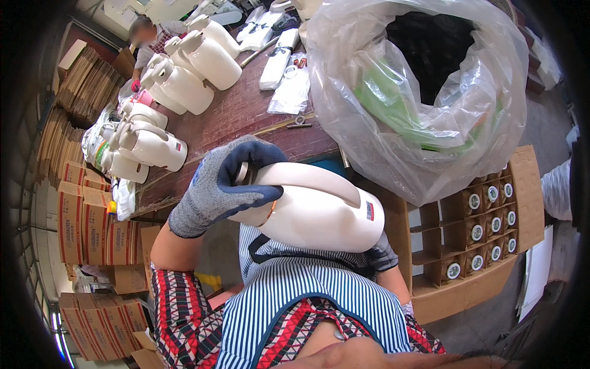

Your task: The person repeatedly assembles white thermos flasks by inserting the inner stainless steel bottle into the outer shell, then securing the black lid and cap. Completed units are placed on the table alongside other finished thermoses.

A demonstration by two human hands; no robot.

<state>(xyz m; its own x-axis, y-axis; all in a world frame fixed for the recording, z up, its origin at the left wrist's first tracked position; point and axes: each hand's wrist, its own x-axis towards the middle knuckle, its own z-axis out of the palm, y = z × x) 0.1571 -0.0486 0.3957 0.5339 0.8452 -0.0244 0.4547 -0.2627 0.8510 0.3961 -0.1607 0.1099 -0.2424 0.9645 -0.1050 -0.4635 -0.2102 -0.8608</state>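
Observation:
A white vacuum jug [319,215] with a beige handle lies tilted on its side in front of my apron, its base toward the right. My left hand [215,184], in a grey and blue work glove, is closed around its neck and lid end, thumb along the near side. A thin copper-coloured ring shows at the neck, and a small dark and red label sits near the base. Against the underside of the base, my gloved right hand [382,253] holds the jug; its fingers are mostly hidden behind the body.
Several similar white jugs [184,86] stand on the dark red table [239,114] at the left. A large clear plastic bag [344,117] fills the far right. Below it, a divided carton [461,292] holds bottle-like items with round tops. Stacked cartons [92,227] line the left; a person [150,40] sits beyond.

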